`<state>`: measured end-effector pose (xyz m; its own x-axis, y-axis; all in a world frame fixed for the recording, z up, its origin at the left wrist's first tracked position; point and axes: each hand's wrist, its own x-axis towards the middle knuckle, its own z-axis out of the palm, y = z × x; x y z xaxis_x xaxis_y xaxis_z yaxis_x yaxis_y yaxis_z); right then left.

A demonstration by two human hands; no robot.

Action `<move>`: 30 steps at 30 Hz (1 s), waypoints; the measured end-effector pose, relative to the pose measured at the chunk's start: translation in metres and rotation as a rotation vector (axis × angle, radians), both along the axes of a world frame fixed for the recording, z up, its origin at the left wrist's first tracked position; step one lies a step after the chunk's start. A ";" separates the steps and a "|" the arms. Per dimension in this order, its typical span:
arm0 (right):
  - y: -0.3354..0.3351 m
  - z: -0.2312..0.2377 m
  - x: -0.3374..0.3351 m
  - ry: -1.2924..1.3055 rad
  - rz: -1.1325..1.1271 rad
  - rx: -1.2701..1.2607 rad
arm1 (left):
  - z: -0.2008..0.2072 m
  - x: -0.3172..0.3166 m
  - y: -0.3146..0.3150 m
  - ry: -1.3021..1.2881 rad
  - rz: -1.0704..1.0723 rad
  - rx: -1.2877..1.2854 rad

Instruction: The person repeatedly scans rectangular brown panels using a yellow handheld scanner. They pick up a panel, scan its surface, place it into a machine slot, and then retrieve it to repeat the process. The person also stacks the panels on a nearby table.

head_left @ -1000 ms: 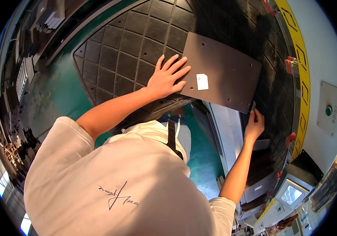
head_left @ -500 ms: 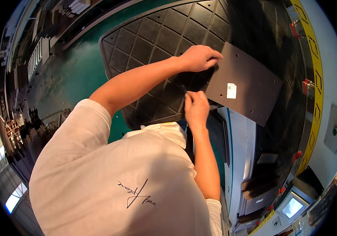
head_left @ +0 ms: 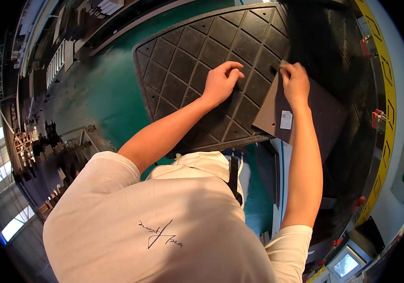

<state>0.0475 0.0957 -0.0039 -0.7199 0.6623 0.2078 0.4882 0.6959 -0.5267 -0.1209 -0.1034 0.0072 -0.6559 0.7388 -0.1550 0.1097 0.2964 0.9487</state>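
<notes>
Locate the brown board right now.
In the head view, right of centre: the brown board lies on the black mat, with the right hand at its far corner and the right forearm crossing above.

At two o'clock, the right hand [head_left: 296, 86] and forearm cover part of the brown drilled panel [head_left: 274, 104]; whether its fingertips pinch anything besides the panel's corner cannot be told. The left hand [head_left: 220, 85], near half past twelve, hides its own palm. Toward three o'clock the panel's far edge and the black diamond-grooved counter [head_left: 195, 53] fade into shadow. Print on the white label [head_left: 286, 120] is too fine to read. At six, the frame cuts off the beige T-shirt [head_left: 159, 207].
</notes>
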 end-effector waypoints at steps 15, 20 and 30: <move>-0.132 0.011 0.147 -0.031 -0.528 -0.066 | 0.021 0.125 0.056 0.549 -0.551 0.205; -0.053 -0.012 0.349 -0.298 -1.157 0.028 | 0.013 0.185 0.050 0.924 -1.049 -0.001; -0.088 0.026 0.405 0.254 -1.356 -0.147 | 0.066 0.168 0.038 1.025 -1.065 -0.058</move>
<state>0.4525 0.0074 0.0222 0.5428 0.8336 0.1027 0.6121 -0.3088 -0.7280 0.0475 -0.0653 0.0730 0.3392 0.9406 -0.0154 0.8945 -0.3174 0.3148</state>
